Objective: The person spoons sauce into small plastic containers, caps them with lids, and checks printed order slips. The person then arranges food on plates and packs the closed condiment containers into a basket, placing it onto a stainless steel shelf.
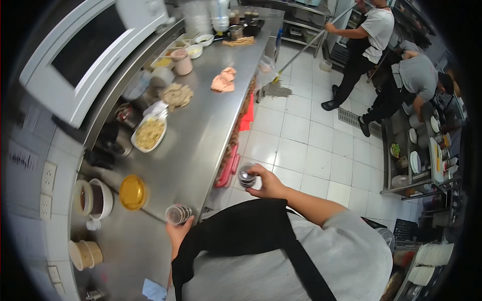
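Left fingers (190,220) grip clear container (177,214); right fingers (258,169) grip small cup (246,176) past desk (193,140) edge. Weak pinch could drop 1 onto floor (296,150).

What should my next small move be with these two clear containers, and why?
Probably bring your right hand in over the steel counter: its clear container appears out past the counter's edge, above the tiled floor, while your left hand holds the second container over the counter.
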Available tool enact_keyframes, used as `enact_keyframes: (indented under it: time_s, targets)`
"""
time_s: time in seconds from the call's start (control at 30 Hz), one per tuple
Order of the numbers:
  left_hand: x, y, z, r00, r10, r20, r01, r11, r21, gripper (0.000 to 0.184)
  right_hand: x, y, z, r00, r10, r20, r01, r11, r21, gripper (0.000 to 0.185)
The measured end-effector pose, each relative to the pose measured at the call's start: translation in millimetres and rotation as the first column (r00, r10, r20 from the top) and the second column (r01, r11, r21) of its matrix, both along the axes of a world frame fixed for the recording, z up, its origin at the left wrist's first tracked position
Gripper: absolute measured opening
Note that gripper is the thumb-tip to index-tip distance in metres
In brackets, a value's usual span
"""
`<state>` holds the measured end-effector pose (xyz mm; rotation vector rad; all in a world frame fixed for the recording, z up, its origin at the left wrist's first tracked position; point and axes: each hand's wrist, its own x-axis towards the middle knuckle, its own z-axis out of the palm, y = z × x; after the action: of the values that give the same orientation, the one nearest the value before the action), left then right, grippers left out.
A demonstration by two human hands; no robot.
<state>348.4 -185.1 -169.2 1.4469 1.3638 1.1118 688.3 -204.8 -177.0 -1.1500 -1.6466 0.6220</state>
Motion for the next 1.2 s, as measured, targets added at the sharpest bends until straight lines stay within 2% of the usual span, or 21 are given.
enact_keyframes:
  time_s: [0.1,0.23,0.37,0.4,0.63,0.73,0.83,0.93,1.03,1.17,1.2]
  targets:
    - [85.6,34.2,3.2,0.992,-0.109,-0.057,0.111,0.993,0.038,0.05,83.3,-21.8,-19.2,0.988,-0.152,-0.022,0.151,0.988,-0.014,0.063]
    - [202.2,76.8,5.3,0.96,-0.26,0.101,0.262,0.965,-0.007,0.05,181.6,-28.5,-11.4,0.952,-0.301,0.059,0.304,0.951,-0.046,0.064]
    - [295.6,118.6,-2.1,0.912,-0.41,0.0,0.406,0.904,0.132,0.05,262.7,0.0,12.2,0.873,-0.457,0.17,0.46,0.888,0.027,0.064]
    - [312.0,129.8,-6.0,0.895,-0.436,-0.098,0.444,0.891,0.096,0.05,282.0,13.5,13.4,0.874,-0.465,0.141,0.463,0.885,0.051,0.065]
    - [441.9,225.1,-25.9,0.849,-0.507,-0.151,0.517,0.855,0.039,0.056,400.8,101.3,17.5,0.777,-0.625,0.08,0.6,0.773,0.207,0.066]
    - [503.8,281.6,-32.0,0.824,-0.478,-0.304,0.528,0.842,0.106,0.055,465.5,125.9,17.4,0.712,-0.698,0.077,0.674,0.711,0.201,0.065]
    - [577.6,345.1,-15.6,0.775,-0.502,-0.383,0.6,0.776,0.196,0.055,547.3,129.3,11.4,0.566,-0.815,0.126,0.812,0.577,0.084,0.067]
    - [653.2,398.9,-10.1,0.723,-0.537,-0.434,0.654,0.734,0.182,0.055,615.1,123.3,18.0,0.396,-0.903,0.169,0.903,0.416,0.106,0.068]
    - [730.4,441.4,1.9,0.687,-0.647,-0.331,0.71,0.695,0.112,0.055,664.8,119.5,23.8,0.271,-0.953,0.138,0.955,0.284,0.083,0.07]
    - [832.6,485.0,-2.1,0.618,-0.706,-0.346,0.777,0.614,0.135,0.053,739.7,120.0,7.0,0.1,-0.988,0.114,0.993,0.106,0.052,0.073]
    - [856.8,493.4,-9.9,0.64,-0.743,-0.194,0.764,0.643,0.055,0.055,760.5,126.3,3.4,0.082,-0.991,0.107,0.995,0.088,0.052,0.073]
